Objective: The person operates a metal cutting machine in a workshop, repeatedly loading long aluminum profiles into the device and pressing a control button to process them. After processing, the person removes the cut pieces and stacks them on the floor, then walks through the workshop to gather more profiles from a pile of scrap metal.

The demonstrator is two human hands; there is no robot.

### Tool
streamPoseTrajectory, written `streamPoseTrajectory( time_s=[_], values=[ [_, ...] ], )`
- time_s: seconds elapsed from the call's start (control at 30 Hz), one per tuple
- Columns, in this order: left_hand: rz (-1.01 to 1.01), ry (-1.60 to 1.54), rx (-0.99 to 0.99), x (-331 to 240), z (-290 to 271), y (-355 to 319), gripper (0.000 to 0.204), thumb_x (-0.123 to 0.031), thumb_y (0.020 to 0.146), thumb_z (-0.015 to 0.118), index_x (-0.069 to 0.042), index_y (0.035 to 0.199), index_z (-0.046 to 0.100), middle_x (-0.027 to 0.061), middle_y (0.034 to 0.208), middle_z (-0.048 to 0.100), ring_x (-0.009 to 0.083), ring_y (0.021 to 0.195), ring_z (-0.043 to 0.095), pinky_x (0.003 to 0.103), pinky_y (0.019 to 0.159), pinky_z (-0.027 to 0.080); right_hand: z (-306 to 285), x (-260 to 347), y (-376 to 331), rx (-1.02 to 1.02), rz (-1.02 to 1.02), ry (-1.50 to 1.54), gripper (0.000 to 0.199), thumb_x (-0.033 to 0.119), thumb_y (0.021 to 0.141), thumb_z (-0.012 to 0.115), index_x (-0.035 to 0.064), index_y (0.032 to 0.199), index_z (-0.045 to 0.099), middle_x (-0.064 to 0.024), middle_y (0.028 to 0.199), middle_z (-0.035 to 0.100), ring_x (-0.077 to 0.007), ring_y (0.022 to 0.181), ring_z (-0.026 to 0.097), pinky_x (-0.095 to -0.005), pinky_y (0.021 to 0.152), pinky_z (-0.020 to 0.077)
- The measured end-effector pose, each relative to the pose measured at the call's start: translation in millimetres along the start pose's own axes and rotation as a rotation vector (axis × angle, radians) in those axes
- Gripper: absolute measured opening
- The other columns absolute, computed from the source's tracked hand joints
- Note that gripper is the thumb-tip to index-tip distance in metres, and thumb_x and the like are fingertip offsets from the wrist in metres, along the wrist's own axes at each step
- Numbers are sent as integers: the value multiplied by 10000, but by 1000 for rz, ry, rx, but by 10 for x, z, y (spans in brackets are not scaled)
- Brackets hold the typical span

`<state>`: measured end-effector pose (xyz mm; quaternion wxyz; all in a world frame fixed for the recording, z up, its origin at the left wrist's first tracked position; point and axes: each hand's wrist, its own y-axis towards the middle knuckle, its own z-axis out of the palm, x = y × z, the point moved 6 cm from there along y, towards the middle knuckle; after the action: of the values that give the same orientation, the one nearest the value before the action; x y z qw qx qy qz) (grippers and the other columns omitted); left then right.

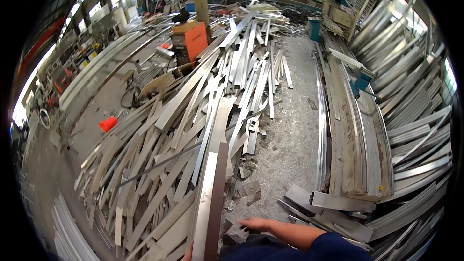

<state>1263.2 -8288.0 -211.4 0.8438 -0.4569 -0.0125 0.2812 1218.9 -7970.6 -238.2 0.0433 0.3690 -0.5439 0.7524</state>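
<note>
A long metal profile [207, 198], silver on one face and brown on the other, slants up from the lower edge over the scrap pile. My left hand [188, 253] shows only a sliver at the profile's left side and grips it near the lower end; most of that hand is hidden. To the right of the profile, my right hand [253, 223] reaches leftward from a dark blue sleeve [338, 247]. Its fingers look stretched out and hold nothing visible, a little apart from the brown face.
A large heap of loose metal strips [159, 169] spreads ahead and left. An orange machine [189, 42] stands beyond it. On the right run a long bench [355, 140] and stacked profiles [420, 140]. Offcuts [299, 195] lie on the concrete floor [295, 130]. A red bag [108, 124] lies left.
</note>
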Motion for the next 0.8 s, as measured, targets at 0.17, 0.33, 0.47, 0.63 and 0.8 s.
streamPoseTrajectory(
  time_s=[0.17, 0.33, 0.47, 0.63, 0.8],
  values=[
    [44, -113, 20, 173, -654, -500, 663, -585, 906, 585, -101, 1358, 587, 101, 1259, 667, 260, 1119, 641, 440, 953, 521, -639, -565, -223, -342, 13, -55, 621, 538, 922, 636, -3, 1226, 658, -114, 1128, 687, -217, 904, 622, -333, 790, 517],
    [51, -173, 32, 296, -1093, -800, 653, -592, 920, 568, -105, 1355, 591, 99, 1261, 668, 258, 1121, 641, 441, 955, 522, -857, -1271, -665, -499, 220, -240, 500, 438, 913, 688, -1, 1152, 693, -86, 951, 709, -159, 779, 658, -307, 671, 516],
    [59, -211, 33, 397, -1404, -1009, 646, -597, 931, 554, -109, 1353, 595, 98, 1262, 668, 257, 1122, 642, 442, 957, 523, -789, -1820, -840, -535, 373, -172, 531, 470, 868, 703, -9, 1097, 712, -114, 976, 716, -209, 795, 674, -347, 705, 536],
    [67, -269, -6, 590, -1769, -1091, 645, -607, 945, 527, -111, 1351, 598, 93, 1257, 671, 255, 1125, 640, 423, 951, 527, -710, -2266, -969, -498, 422, -238, 498, 427, 904, 687, 13, 1182, 664, -126, 1030, 710, -224, 808, 678, -366, 680, 536],
    [121, -452, -13, 981, -2176, -1006, 622, -576, 952, 538, -93, 1338, 601, 96, 1227, 680, 247, 1095, 652, 394, 932, 543, -531, -1832, -934, -523, 333, -149, 452, 369, 934, 660, 14, 1214, 655, -105, 1032, 707, -210, 821, 677, -355, 703, 545]
  ],
)
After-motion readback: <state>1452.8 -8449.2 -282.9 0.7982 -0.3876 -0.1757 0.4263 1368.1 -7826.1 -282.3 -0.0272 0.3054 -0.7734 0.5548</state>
